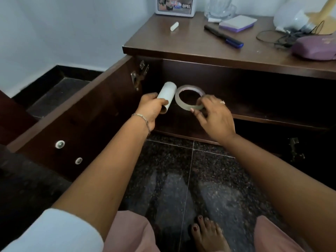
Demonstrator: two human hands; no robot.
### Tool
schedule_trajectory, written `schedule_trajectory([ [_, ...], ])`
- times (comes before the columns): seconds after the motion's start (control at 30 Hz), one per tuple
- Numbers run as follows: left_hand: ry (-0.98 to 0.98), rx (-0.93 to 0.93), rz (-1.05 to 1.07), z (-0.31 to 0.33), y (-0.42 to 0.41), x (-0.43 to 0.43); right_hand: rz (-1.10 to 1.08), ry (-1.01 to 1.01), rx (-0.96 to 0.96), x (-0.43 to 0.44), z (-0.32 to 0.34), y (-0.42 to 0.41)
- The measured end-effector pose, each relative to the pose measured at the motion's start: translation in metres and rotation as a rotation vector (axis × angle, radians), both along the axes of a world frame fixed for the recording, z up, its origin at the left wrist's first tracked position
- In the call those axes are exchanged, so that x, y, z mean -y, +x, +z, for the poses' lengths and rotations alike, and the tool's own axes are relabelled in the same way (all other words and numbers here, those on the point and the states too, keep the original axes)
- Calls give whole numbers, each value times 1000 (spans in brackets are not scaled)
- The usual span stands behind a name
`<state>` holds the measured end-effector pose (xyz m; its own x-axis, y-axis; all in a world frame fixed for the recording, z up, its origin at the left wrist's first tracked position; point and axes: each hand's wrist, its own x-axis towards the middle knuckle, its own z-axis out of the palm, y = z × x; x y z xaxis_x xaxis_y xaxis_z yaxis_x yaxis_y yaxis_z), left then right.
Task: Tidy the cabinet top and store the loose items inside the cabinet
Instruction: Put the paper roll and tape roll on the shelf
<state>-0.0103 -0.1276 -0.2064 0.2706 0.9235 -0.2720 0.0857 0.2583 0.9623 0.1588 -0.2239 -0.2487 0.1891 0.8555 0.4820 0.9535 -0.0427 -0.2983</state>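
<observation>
My left hand (151,110) grips a white cardboard tube (166,96) in front of the open cabinet. Right beside it, my right hand (213,115) pinches a ring of clear tape (189,98) by its near right edge. Both items are held at the mouth of the dark upper shelf (263,115). On the brown cabinet top (181,42) lie a small white stick (174,26), a black and blue marker (223,36) and a purple-edged notepad (237,23).
The left cabinet door (72,120) stands swung open to the left. On the top's right side are a purple case (314,49), tangled black cables (283,36), a glass jug (220,7) and a white box (175,6). Dark granite floor and my foot (209,233) lie below.
</observation>
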Motion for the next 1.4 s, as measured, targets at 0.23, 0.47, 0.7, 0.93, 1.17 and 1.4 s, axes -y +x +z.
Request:
schedule_trajectory([
  [0.23, 297, -305, -6, -10, 41, -53, -175, -39, -97, -56, 6, 13],
  [0.47, 384, -453, 47, -26, 60, -95, -257, -73, -155, -90, -4, 21],
  [0.7, 454, -479, 9, -32, 65, -112, -280, -102, -175, -109, -10, 21],
  [0.93, 496, -555, -25, -27, 63, -110, -308, -127, -201, -112, -13, 20],
  [1.17, 547, -591, -32, -25, 46, -85, -254, -29, -116, -84, -3, 1],
  [1.4, 755, -523, -12, -4, 25, -43, -205, 205, 20, -39, 17, -25],
])
